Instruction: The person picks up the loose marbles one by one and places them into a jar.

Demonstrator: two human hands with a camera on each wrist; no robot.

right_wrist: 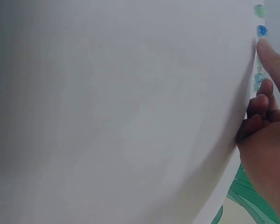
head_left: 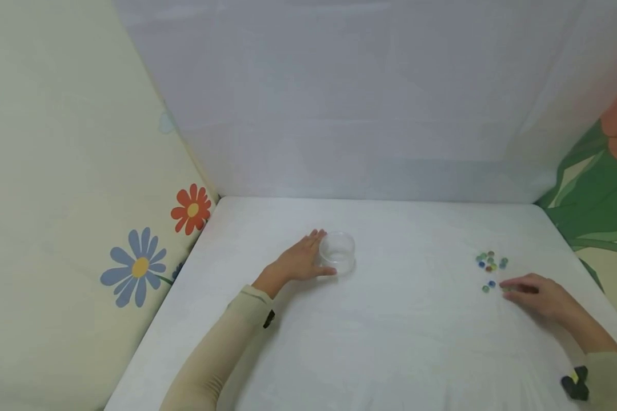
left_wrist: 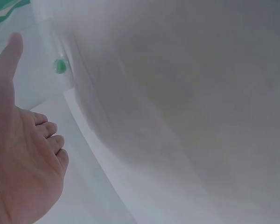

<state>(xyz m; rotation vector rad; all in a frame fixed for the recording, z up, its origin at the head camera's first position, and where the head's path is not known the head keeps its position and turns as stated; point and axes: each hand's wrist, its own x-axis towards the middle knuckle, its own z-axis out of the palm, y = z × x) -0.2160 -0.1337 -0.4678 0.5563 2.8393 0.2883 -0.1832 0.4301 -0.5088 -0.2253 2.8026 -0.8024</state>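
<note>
On the white tabletop, my left hand [head_left: 302, 260] rests against the side of a clear round container [head_left: 345, 265], thumb spread in front and fingers behind. In the left wrist view a green marble [left_wrist: 60, 66] shows at the container's clear wall; I cannot tell whether it is inside. At the right, my right hand [head_left: 542, 297] is low over the table, thumb and index fingertip parted around a greenish marble [head_left: 507, 289]. A blue marble [head_left: 492, 283] and a green marble [head_left: 485, 289] lie just left of the fingertips. The right wrist view shows a gap between thumb and fingers.
A loose cluster of several glass marbles [head_left: 490, 260] lies beyond the right hand. The white tabletop [head_left: 416, 342] stretches between the hands. A pale sheet [head_left: 365, 114] hangs along the back, and flower-patterned walls [head_left: 56, 171] border the sides.
</note>
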